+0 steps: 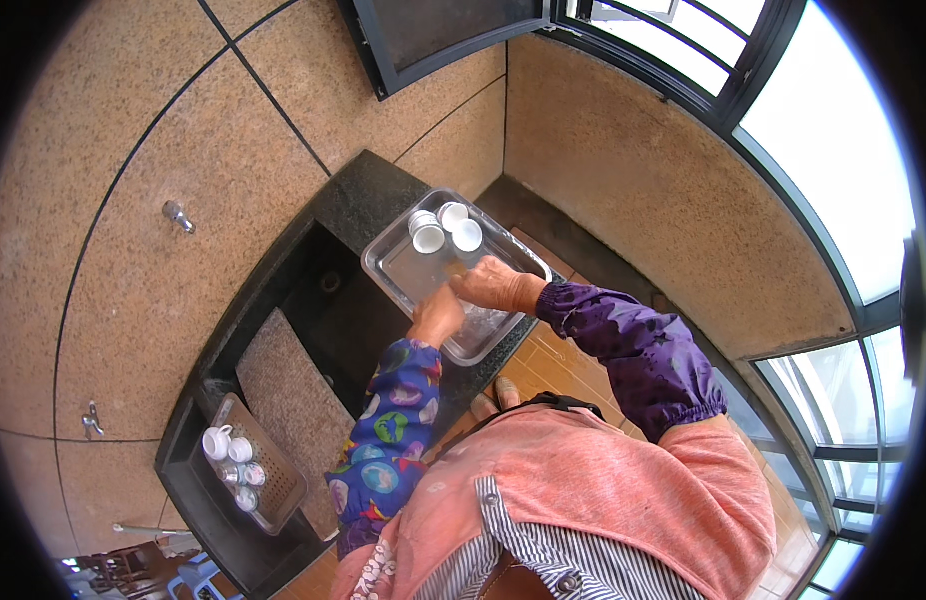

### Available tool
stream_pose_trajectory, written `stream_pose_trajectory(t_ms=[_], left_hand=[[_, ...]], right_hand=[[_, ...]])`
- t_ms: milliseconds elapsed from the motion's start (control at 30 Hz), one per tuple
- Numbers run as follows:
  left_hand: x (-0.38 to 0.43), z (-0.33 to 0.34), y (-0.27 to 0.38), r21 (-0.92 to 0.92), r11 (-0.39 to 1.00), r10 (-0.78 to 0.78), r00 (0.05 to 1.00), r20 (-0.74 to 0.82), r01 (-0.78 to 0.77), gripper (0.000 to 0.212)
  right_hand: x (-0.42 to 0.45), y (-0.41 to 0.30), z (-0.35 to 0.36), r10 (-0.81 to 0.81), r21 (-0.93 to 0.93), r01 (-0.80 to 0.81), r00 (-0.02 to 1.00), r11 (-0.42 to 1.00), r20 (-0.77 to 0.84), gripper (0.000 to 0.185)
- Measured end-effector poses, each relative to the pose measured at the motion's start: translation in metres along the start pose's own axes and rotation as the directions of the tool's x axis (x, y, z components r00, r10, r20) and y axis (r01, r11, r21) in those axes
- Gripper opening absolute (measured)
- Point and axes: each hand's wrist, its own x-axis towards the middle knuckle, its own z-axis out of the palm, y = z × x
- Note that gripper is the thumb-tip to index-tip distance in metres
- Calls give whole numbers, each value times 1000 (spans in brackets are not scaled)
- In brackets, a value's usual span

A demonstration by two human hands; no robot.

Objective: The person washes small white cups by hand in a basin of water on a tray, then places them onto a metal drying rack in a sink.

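Observation:
A rectangular metal tray [403, 296] sits on the dark stone counter. Toward its far end are several small white cups: a stacked group [428, 238], another cup [453, 216] and one turned toward me [467, 235]. My left hand [439, 313] and my right hand [491, 283] meet over the middle of the tray, fingers curled and touching or nearly so. Whatever may be between the fingers is hidden, though a blurred brownish patch shows just beyond them. Printed sleeve covers wrap both forearms.
Left of the tray lies a dark sink basin [343, 300] with a drain, partly covered by a speckled stone slab [294, 382]. A perforated tray [283, 487] holds several white cups [240, 450]. Two taps [179, 217] stick out from the wall. An open window sash [455, 37] hangs above.

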Motion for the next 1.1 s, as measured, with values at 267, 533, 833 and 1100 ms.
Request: stream_pose_trajectory(t_ms=[267,533,833,1100], left_hand=[[7,31,3,-777,582,-84,933,-349,-238,34],[1,23,8,-650,752,-68,993,95,113,46],[-1,30,9,-354,934,-68,997,-45,48,23],[20,75,-40,-375,925,35,996,-80,-63,21]], right_hand=[[10,-37,-20,752,887,-457,606,64,258,29],[-12,4,-22,272,289,-250,961,924,-40,10],[-14,-4,-23,46,302,-53,999,952,29,17],[-17,21,13,418,-186,-383,882,905,218,20]])
